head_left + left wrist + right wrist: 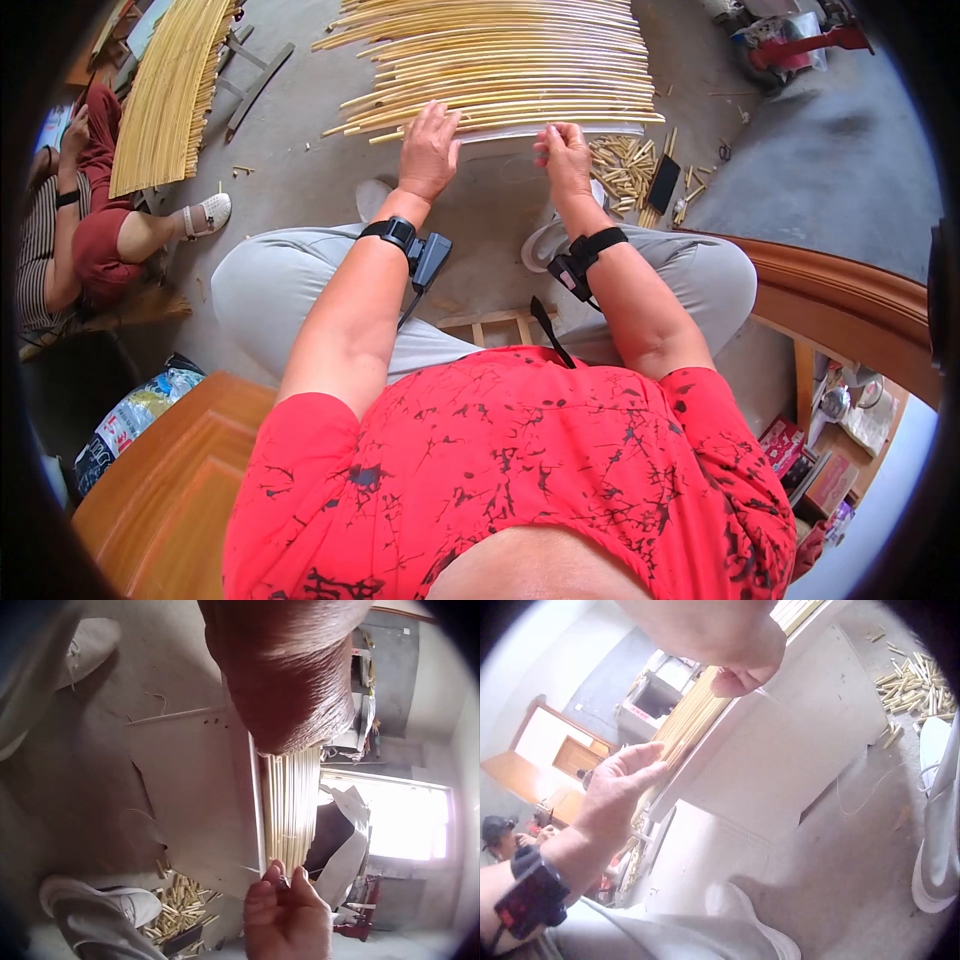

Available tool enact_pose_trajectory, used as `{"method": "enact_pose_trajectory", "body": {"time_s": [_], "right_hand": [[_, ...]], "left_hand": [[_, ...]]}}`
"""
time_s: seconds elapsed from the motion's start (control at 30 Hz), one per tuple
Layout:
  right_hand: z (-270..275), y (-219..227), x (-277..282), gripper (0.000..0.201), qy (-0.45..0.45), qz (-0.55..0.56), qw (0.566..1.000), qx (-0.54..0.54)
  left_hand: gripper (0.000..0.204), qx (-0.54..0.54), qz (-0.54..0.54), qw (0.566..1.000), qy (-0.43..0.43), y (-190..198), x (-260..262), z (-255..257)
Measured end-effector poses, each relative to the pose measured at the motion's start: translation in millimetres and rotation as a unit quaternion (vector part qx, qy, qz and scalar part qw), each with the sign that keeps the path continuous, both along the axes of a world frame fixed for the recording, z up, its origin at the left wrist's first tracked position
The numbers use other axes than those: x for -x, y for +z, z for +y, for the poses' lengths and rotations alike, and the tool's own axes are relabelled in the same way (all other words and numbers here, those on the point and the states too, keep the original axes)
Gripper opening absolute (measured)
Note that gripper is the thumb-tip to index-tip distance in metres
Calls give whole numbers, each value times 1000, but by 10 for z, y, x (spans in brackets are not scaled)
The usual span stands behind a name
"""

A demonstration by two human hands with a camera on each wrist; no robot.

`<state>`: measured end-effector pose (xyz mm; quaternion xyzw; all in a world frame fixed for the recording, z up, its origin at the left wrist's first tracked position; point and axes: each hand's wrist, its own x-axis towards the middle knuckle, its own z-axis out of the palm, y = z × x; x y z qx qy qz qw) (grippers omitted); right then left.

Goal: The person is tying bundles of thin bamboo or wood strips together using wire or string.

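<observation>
A mat of thin yellow reed-like sticks [510, 65] lies in rows across a white stand [780, 757]. My left hand [430, 150] is at the near edge of the mat, its fingers extended over the stick ends, thumb apart from them. My right hand [567, 160] hovers just off the same edge, further right, fingers curled with thumb and fingertips together. It seems to pinch a fine thread; what lies between the fingertips is tiny. A thin pale thread [840, 801] hangs in a loop below the stand.
Short cut stick pieces [625, 170] lie heaped on the floor at right, beside a dark flat object [663, 184]. Another stick mat [170, 95] stands at left, near a seated person [85, 220]. A wooden door panel [180, 480] is close behind left.
</observation>
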<state>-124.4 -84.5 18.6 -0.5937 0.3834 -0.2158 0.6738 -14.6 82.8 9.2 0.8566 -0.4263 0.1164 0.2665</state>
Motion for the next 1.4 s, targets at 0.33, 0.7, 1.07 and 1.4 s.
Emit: {"method": "enact_pose_trajectory", "body": {"time_s": [0.33,0.7,1.07,1.4], "right_hand": [[419,33,-171,13,188,149,971,-10],[517,68,-218,13,223,183,957,28],[540,29,-229,13,211,178,961,23],[556,-2,-209,13,204,176,963,10]], "left_hand": [[15,62,10,998,21,-16,-89,-91],[11,70,6,997,16,-54,-101,-129],[9,73,6,997,26,-84,-108,-138],[9,80,-2,997,22,-83,-115,-138]]}}
